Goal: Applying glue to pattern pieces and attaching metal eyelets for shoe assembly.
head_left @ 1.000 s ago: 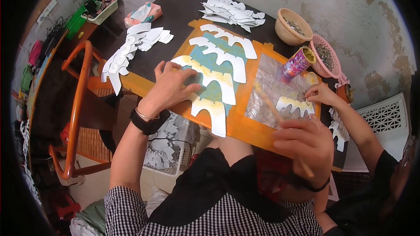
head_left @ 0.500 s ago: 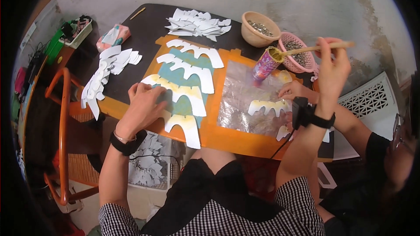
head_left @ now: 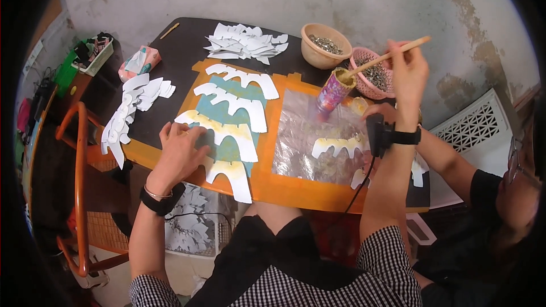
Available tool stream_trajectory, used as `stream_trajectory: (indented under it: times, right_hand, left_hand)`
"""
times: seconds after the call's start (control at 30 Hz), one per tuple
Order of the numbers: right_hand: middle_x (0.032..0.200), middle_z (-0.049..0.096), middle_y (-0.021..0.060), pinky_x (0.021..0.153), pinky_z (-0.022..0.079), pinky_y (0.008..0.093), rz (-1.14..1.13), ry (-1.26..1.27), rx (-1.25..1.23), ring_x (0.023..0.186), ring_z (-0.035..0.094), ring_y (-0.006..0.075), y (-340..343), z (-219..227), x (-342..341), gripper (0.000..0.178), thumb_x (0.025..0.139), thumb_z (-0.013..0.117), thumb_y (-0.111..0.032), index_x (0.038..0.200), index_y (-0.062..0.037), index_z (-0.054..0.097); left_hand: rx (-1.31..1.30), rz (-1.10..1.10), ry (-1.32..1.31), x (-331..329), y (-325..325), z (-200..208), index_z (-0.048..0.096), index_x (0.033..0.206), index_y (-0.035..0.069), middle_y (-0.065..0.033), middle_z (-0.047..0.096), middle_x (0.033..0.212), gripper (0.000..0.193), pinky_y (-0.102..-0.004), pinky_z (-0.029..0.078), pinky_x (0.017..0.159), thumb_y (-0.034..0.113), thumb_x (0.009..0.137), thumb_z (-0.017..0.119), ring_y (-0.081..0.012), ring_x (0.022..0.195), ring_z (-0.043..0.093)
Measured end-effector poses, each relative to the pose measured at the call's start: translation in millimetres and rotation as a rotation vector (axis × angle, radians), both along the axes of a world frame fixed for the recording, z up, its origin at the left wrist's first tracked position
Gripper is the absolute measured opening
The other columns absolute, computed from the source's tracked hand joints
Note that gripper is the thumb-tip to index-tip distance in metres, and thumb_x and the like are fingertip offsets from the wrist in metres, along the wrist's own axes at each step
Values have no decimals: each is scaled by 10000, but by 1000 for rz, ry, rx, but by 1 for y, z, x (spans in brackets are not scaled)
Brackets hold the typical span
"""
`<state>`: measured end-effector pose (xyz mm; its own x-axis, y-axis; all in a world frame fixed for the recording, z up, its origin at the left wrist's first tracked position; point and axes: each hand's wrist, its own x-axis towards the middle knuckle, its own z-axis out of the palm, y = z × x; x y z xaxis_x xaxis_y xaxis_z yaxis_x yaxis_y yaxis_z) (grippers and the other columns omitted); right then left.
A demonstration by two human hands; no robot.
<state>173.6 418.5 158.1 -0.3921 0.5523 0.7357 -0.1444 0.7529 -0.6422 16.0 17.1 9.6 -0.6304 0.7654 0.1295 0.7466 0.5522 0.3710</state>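
My right hand [head_left: 410, 77] is closed round a thin wooden stick [head_left: 402, 49], raised over the right of the table. The stick's lower end goes into the mouth of a purple patterned can [head_left: 335, 94], whose rim is smeared yellowish; the tip is hidden inside. My left hand [head_left: 181, 153] lies with fingers bent and apart at the left ends of the lower two white scalloped cutouts [head_left: 227, 131], which carry yellow smears along their upper edges. Two further cutouts [head_left: 239, 105] lie above them, overlapping a teal sheet [head_left: 227, 88].
Piles of white cutouts [head_left: 244, 42] lie at the back and left, near a tissue pack [head_left: 140, 62]. A beige bowl [head_left: 310, 51] and pink basket [head_left: 364, 88] hold small metal pieces. At right, a co-worker's hand [head_left: 387, 112] is beside a plastic-covered area [head_left: 296, 148] bearing a yellow-smeared cutout [head_left: 339, 146].
The view has shifted slightly. My right hand has risen and moved left, and the stick tilts more steeply into the can. The co-worker's hand has drawn back from the cutout; my left hand stays.
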Motion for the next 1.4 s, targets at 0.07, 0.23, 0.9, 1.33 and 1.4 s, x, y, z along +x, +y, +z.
stream_trajectory:
  times: [0.07, 0.23, 0.9, 1.33, 1.4]
  right_hand:
    - [753, 679, 62, 550, 517, 238, -46, 15, 27, 684, 664, 116, -15, 18, 11, 206, 929, 721, -168, 919, 26, 653]
    - [770, 681, 66, 534, 523, 225, -183, -83, -45, 681, 661, 93, -26, 23, 20, 201, 934, 720, -158, 925, 28, 643]
    - [829, 683, 90, 674, 583, 262, 364, -115, -137, 755, 684, 132, -164, -74, -14, 59, 910, 689, -4, 904, 43, 653]
    - [789, 676, 100, 654, 581, 270, 389, -116, -80, 740, 693, 149, -160, -80, -19, 96, 905, 711, -43, 909, 36, 658]
    - [795, 679, 97, 665, 584, 267, 424, -173, -95, 737, 695, 150, -163, -84, -20, 95, 904, 712, -40, 912, 38, 659]
  left_hand:
    - [24, -7, -11, -2, 2, 1, 645, 1183, 50, -191, 622, 1102, 356, -521, 211, 1161, 197, 863, 698, -310, 1186, 499]
    - [37, -23, 24, -1, 3, -2, 638, 1190, 48, -188, 625, 1111, 359, -524, 213, 1159, 202, 871, 698, -316, 1180, 502]
    - [73, -39, 53, -6, -3, -11, 627, 1203, 74, -160, 657, 943, 365, -528, 241, 1127, 223, 879, 699, -317, 1153, 516]
    - [57, -54, 13, -7, -6, -11, 613, 1233, 78, -167, 631, 1032, 366, -498, 247, 1133, 215, 901, 683, -304, 1150, 511]
    - [62, -51, 16, -6, -8, -14, 613, 1238, 80, -169, 632, 1037, 369, -497, 249, 1131, 214, 901, 683, -306, 1153, 508]
